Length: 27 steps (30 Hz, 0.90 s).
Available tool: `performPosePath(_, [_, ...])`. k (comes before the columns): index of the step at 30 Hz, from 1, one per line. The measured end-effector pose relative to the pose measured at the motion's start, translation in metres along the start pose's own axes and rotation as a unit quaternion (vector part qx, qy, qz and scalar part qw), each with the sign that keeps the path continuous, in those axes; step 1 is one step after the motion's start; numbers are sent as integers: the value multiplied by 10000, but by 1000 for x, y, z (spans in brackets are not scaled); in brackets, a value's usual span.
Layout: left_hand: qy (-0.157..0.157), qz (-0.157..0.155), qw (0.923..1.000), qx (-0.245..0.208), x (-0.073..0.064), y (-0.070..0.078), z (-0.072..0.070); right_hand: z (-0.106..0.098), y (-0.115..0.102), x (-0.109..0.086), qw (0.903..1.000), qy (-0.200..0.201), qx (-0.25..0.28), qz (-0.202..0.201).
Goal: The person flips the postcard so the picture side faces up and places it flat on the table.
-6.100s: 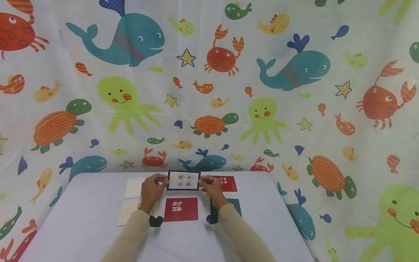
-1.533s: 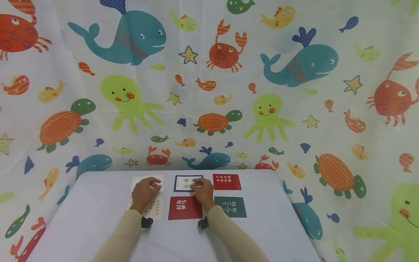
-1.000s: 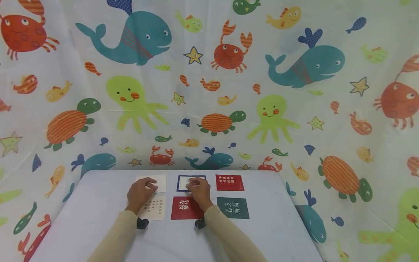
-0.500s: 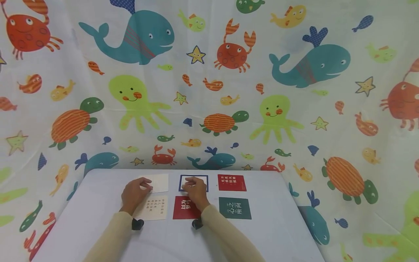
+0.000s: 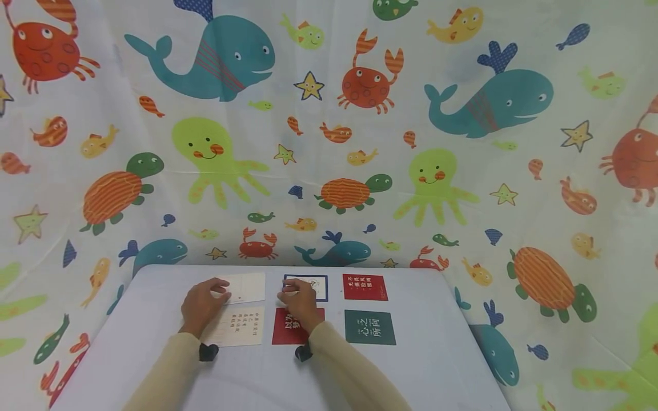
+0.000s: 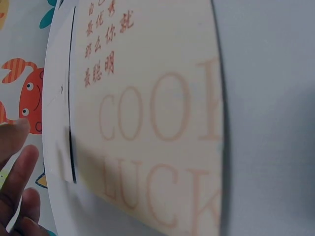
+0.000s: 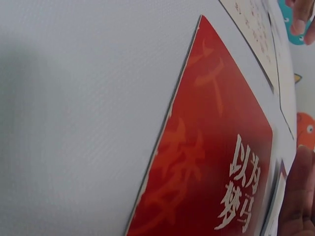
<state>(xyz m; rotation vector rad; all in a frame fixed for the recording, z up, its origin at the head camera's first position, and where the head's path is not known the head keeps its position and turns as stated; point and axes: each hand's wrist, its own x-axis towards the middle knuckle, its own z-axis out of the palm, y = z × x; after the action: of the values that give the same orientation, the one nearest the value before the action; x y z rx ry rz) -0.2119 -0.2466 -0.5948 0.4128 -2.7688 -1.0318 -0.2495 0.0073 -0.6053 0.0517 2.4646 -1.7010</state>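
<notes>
Several postcards lie in two rows on the white table. My left hand [image 5: 201, 305] hovers with loosely bent fingers over the left ends of a plain white postcard [image 5: 249, 287] and a cream postcard [image 5: 244, 331], holding nothing. In the left wrist view the cream postcard [image 6: 157, 108] shows large pale lettering. My right hand [image 5: 300, 302], also holding nothing, overlaps a blue-bordered postcard [image 5: 320, 287] and a red postcard [image 5: 281, 330] in front of it. The right wrist view shows this red postcard [image 7: 211, 128] flat, with white characters, and fingers [image 7: 298, 196] beyond it.
A second red postcard [image 5: 365, 287] lies at the back right, with a dark green postcard [image 5: 370, 327] in front of it. The white tabletop [image 5: 426, 354] ends at a hanging cloth [image 5: 349, 142] printed with sea animals.
Both hands held the blue-bordered postcard up at first. It now lies flat in the back row, let go. Both hands have since drifted left, and the head view has shifted slightly.
</notes>
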Motion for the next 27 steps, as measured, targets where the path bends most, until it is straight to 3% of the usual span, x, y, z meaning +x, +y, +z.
performPosePath(14, [82,-130,9999,64,-1,-15,-12,16,-8,-3,9994,-269,-214,95])
performPosePath(18, [56,-250,9996,155,0,-19,-12,21,-5,1,9984,-342,-437,141])
performPosePath(27, [43,-385,9992,46,0,-26,-7,28,-12,-3,9970,-575,-364,358])
